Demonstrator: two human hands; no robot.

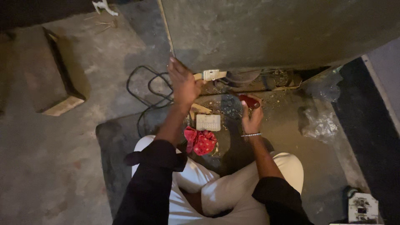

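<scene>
I sit cross-legged on a dark mat [112,141] facing the open bottom of a large grey appliance [271,29]. My left hand [183,83] reaches up to its lower edge and grips a small white part [212,75] with a tan handle. My right hand [252,118], with a bracelet on the wrist, holds a dark red tool handle [249,101] near the dusty machinery [250,79] under the appliance. A white rectangular box [208,122] and a crumpled red cloth [201,141] lie on the floor between my arms.
A black cable [143,89] loops on the concrete floor at the left. A block-shaped box [48,73] lies further left. Crumpled clear plastic [318,121] sits at the right, and a white electrical part [362,207] lies at the bottom right corner.
</scene>
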